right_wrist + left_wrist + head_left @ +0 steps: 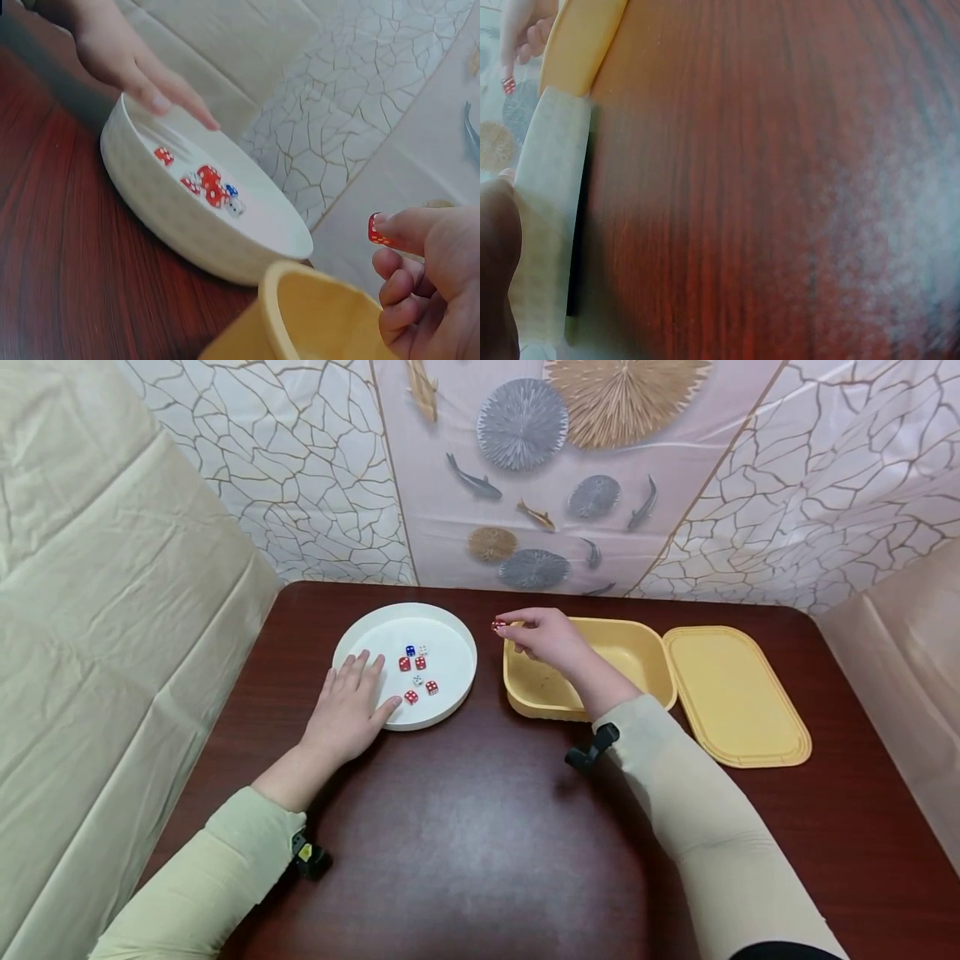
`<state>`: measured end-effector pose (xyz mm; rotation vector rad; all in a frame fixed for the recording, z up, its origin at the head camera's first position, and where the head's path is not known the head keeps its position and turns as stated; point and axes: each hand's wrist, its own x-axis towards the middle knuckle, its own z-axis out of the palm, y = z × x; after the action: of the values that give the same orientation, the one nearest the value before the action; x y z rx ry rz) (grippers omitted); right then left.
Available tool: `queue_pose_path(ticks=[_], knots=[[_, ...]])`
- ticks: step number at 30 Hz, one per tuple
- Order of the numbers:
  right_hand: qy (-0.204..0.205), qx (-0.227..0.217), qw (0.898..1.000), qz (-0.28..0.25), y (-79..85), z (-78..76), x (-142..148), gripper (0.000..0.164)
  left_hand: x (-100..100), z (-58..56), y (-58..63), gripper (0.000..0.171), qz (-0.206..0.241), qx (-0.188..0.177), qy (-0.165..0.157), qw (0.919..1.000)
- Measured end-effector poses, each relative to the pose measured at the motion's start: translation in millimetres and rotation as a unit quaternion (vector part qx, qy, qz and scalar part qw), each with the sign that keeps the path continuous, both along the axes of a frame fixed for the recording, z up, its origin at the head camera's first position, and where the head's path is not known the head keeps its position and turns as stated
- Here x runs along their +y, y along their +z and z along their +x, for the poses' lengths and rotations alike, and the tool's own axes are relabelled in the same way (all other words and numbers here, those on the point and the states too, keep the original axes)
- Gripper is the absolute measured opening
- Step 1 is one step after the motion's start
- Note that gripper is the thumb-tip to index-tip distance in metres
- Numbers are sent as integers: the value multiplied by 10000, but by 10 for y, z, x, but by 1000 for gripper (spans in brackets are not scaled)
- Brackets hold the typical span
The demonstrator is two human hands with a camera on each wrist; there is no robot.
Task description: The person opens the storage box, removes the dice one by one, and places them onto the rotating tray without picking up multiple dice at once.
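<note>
My right hand (pixel 546 637) pinches a red die (pixel 377 229) with white dots between thumb and fingertip, above the left end of the yellow container (pixel 592 708). The other fingers curl toward the palm in the right wrist view. My left hand (pixel 347 708) lies with fingers spread over the left rim of the round white tray (pixel 457 643). Inside the tray sit several dice: red ones such as the front red die (pixel 411 697), a blue die (pixel 410 651) and white ones such as the lower white die (pixel 417 680). My right forearm hides part of the yellow container.
A yellow lid (pixel 738 693) lies flat against the right side of the container. All of it stands on a dark brown wooden table (pixel 465 835). A patterned cloth (pixel 525 502) hangs behind the table's back edge, with pale cloth at both sides.
</note>
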<state>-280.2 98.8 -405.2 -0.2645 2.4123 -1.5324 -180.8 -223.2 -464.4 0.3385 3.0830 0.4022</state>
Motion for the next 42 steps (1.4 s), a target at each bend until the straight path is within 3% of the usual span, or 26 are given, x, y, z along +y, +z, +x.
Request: queue_pose_path(ticks=[23,34,42], knots=[[549,-246,9981,166,20,-12,-595,27,-19,13,-38,77,66,119,-26,9999],[796,-231,9890,1225,-61,-17,-805,29,2,-5,-30,78,41,79,-20,10000],[1080,-178,9689,2220,-132,-6,-945,28,-20,-3,-16,77,20,84,-29,10000]])
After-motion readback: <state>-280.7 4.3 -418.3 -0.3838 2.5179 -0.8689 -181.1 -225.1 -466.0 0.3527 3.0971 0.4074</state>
